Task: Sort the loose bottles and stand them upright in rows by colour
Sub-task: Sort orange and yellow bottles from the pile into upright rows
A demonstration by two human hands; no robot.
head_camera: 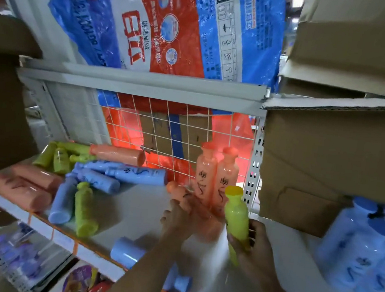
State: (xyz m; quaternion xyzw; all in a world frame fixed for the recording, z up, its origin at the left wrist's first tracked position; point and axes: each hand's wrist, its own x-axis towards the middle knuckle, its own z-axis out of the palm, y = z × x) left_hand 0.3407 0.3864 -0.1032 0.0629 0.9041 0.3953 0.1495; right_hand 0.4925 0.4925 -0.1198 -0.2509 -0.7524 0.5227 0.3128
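Note:
My right hand (255, 249) grips a yellow-green bottle (236, 219), held upright over the white shelf (140, 212). My left hand (178, 221) holds a tilted orange bottle (182, 196) just in front of two orange bottles (216, 177) that stand upright at the back right, against the wire mesh. On the left of the shelf lies a loose heap: orange bottles (26, 187), blue bottles (116, 175) and yellow-green bottles (84, 210), all on their sides. A blue bottle (128, 251) lies at the front edge under my left forearm.
A wire mesh panel (164, 128) backs the shelf. A cardboard box (329, 161) juts in from the right, with a shrink-wrapped pack of blue bottles (366, 249) below it. A big red and blue sack (166, 27) sits on the shelf above. A lower shelf (17, 260) holds packets.

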